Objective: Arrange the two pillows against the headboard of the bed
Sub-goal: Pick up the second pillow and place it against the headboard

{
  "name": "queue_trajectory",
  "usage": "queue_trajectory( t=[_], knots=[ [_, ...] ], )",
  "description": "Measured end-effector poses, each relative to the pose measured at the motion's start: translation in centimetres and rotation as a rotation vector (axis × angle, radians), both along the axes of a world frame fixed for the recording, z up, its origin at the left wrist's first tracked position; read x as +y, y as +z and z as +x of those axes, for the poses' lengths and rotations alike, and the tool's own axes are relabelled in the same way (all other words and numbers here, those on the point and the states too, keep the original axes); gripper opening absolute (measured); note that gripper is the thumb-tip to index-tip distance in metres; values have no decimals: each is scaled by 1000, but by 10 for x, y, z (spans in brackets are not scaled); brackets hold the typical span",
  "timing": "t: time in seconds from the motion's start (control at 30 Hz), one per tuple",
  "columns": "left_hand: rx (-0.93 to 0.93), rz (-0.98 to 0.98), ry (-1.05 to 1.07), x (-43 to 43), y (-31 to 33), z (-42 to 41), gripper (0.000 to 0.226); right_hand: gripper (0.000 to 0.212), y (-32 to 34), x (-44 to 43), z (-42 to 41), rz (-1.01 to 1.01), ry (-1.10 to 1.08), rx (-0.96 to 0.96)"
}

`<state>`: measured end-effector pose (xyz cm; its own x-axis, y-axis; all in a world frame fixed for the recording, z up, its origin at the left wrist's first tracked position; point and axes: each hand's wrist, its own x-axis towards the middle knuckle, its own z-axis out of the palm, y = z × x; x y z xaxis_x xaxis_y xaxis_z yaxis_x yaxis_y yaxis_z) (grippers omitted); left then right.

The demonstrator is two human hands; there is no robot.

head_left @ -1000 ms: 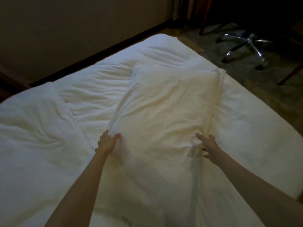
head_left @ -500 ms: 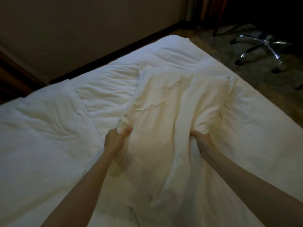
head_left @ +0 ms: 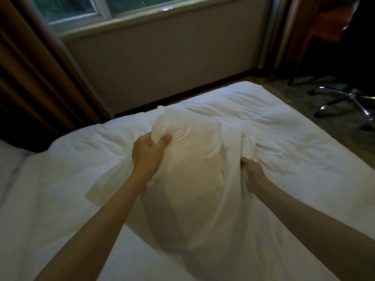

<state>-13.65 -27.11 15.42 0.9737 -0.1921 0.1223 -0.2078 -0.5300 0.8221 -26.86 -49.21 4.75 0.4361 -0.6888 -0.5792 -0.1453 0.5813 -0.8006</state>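
A cream-white pillow (head_left: 194, 167) is bunched and lifted off the white bed (head_left: 294, 159) in the middle of the view. My left hand (head_left: 148, 153) is shut on its upper left edge, fingers pinching the fabric. My right hand (head_left: 251, 171) is shut on its right side, lower down. The pillow's lower part hangs blurred between my forearms. At the far left edge a pale cushion-like shape (head_left: 10, 159) shows; I cannot tell whether it is the second pillow. No headboard is visible.
A wall with a window (head_left: 105, 9) stands beyond the bed. Brown curtains (head_left: 30, 67) hang at the left. At the right, on the carpet, are a chrome chair base (head_left: 349, 100) and wooden furniture legs (head_left: 300, 49).
Both hands closed on the pillow's sides and lifted it off the duvet, bunching it. The view tilted up, bringing the window and curtains into sight.
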Motion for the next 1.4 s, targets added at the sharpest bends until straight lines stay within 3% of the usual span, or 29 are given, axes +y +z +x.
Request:
queue_trajectory(
  t=[0.2,0.43,0.67,0.73,0.87,1.0,1.13,1.4],
  knots=[
    [-104,-49,89,139,49,-31,42,71,46,123,8,-45,181,-55],
    [-264,-96,215,351,86,-82,37,71,77,320,4,-40,367,-175],
    [-275,-68,361,498,99,-120,17,75,77,458,-4,-3,574,-106],
    [-263,-85,407,527,101,-131,23,75,75,484,-4,-10,642,-73],
    [-272,-103,488,568,99,-151,33,64,75,524,-1,-14,733,-31],
    [-259,-110,573,593,97,-157,26,43,74,548,8,-13,843,-4],
    [-258,-85,639,601,96,-155,33,16,73,560,19,27,916,11],
    [-281,-8,680,586,103,-144,36,28,78,553,46,91,927,-82]
  ],
)
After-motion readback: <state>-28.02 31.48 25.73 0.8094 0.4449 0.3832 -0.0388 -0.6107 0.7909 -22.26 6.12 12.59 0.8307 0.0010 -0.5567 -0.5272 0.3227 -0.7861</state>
